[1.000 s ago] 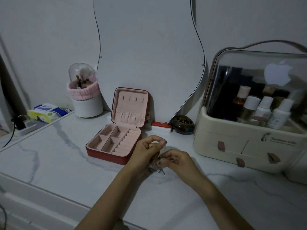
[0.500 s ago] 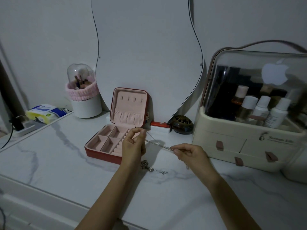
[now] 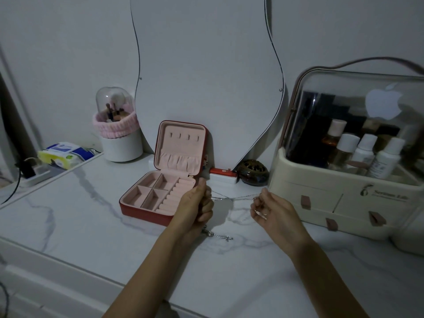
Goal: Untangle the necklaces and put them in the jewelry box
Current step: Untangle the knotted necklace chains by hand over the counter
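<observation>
Silver necklace chain (image 3: 234, 198) stretched taut above the marble surface (image 3: 68, 226) between left hand (image 3: 195, 203) and right hand (image 3: 273, 210), each grip pinching an end, second necklace (image 3: 218, 235) lying below, red jewelry box (image 3: 160, 191) open, unfilled; untangling seemingly near done, stowing left.

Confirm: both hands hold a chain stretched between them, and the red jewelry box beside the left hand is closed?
Not quite. In the head view the jewelry box is open, its lid upright and the pink compartments showing. The rest holds: the left hand and right hand hold a chain stretched between them.
</observation>
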